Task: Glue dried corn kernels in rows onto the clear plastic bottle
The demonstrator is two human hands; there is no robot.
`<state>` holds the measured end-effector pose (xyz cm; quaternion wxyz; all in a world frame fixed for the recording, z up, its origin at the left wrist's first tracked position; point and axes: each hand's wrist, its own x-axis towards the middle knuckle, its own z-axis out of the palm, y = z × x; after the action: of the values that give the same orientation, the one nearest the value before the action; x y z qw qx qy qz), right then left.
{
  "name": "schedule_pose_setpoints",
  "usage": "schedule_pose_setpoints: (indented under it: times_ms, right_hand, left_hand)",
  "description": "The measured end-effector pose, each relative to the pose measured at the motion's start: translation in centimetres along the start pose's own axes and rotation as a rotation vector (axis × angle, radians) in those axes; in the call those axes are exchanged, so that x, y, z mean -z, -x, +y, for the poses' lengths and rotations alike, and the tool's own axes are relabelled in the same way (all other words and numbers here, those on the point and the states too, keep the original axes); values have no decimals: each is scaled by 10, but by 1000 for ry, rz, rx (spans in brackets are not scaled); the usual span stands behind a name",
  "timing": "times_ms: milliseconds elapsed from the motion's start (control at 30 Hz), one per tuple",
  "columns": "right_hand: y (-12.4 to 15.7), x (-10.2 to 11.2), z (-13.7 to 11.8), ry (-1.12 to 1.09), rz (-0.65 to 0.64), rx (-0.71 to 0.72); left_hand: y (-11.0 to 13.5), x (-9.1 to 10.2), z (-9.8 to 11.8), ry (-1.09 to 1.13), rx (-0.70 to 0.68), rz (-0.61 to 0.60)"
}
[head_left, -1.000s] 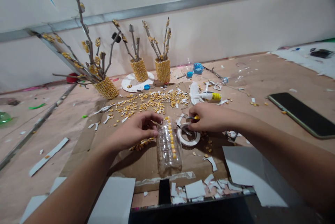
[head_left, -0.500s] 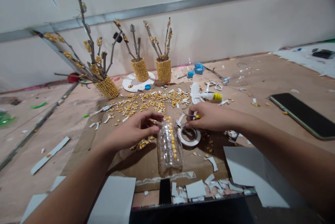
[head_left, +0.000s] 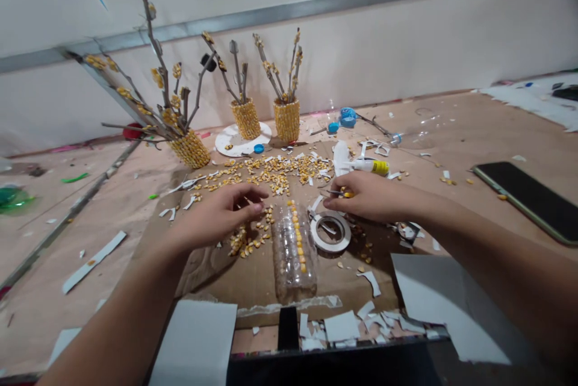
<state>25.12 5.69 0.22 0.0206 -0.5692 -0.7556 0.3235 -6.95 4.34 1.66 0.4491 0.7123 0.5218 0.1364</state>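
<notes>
A clear plastic bottle (head_left: 294, 256) lies on a sheet of cardboard (head_left: 253, 277), with a row of yellow corn kernels stuck along its top. My left hand (head_left: 215, 217) hovers just left of it, fingers curled in a pinch above a small heap of kernels (head_left: 246, 240); what it holds, if anything, is too small to see. My right hand (head_left: 368, 196) rests right of the bottle's neck, closed on small yellow-handled scissors (head_left: 339, 194). A white tape ring (head_left: 331, 232) lies below that hand.
Loose corn kernels (head_left: 271, 172) are spread behind the hands. A glue bottle (head_left: 369, 165) lies at the right. Three kernel-covered vases with twigs (head_left: 189, 148) stand at the back. A phone (head_left: 535, 200) lies far right. White paper scraps (head_left: 343, 326) litter the near edge.
My left hand has drawn leftward off the bottle's neck to above the kernel heap. My right hand stays by the tape ring. The camera has shifted slightly.
</notes>
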Motion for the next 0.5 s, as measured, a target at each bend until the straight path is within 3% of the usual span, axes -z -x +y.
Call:
schedule_pose_setpoints:
  times_ms: [133,233,333,500]
  right_hand:
    - [-3,1,2,38,16,16]
    - [-4,0,3,32,34,18]
    - [-5,-2,4,20,58,31]
    - [-6,-4,4,12,91,55]
  left_hand:
    - [6,25,0,-301,65,75]
    - [10,33,4,-386,96,-17]
    - [12,28,6,-423,109,-85]
    - [6,8,-2,-435,49,2]
